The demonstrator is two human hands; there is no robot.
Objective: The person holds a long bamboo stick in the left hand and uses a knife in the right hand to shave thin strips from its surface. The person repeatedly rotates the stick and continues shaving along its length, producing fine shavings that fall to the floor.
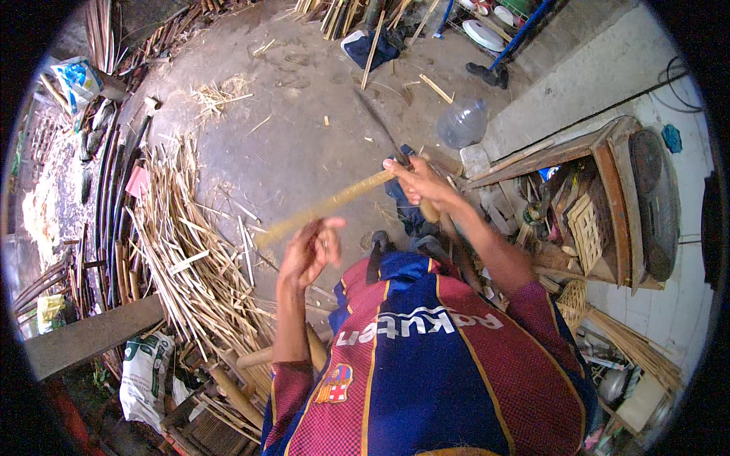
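Note:
My right hand is closed round the wooden handle of a large knife, whose dark blade points up and to the left. The same hand's thumb presses on the right end of a yellowish bamboo strip. From there the strip slants down to the left, slightly blurred. Just below its left part is my left hand, fingers loosely apart and holding nothing that shows. I cannot tell whether the left fingertips touch the strip.
Many split bamboo strips lie piled on the left. A wooden cabinet stands at right, with a woven piece inside. Ahead are a clear plastic container and dark cloth. A white sack rests lower left, near a plank.

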